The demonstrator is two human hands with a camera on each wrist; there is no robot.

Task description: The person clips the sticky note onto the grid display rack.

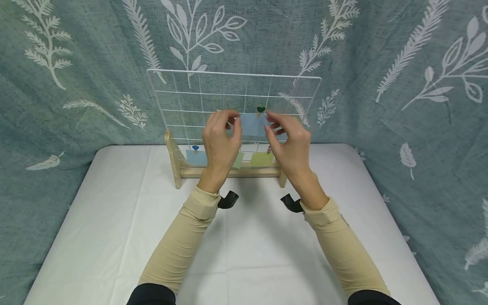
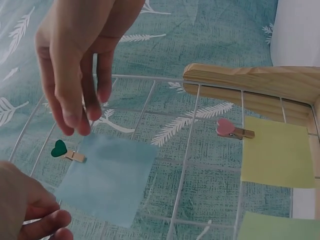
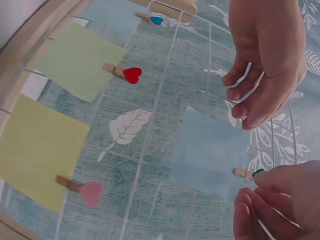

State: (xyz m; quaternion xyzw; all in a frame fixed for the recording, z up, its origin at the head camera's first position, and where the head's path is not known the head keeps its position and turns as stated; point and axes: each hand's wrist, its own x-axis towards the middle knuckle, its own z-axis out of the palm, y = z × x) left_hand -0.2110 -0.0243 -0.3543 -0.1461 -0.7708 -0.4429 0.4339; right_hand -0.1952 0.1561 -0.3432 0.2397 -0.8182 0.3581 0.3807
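A pale blue sticky note [image 1: 252, 124] hangs on the white wire grid [image 1: 228, 94], held by a wooden clip with a green heart [image 1: 261, 109]. My left hand [image 1: 223, 142] is at the note's upper left corner, fingertips right beside its edge and thumb apart from them. On the other side, my right hand [image 1: 291, 146] has its bent fingers and thumb spread near the right edge. The right wrist view shows the right thumb [image 3: 280, 176] overlapping the green heart. Neither hand shows anything pinched between its fingers.
Lower on the grid hang another blue note [image 1: 196, 158] with a blue heart clip, a green note [image 3: 80, 62] with a red heart clip, and a yellow note [image 3: 42, 150] with a pink heart clip [image 3: 91, 193]. A wooden stand [image 1: 173, 161] supports the grid on a white-covered table [image 1: 114, 220].
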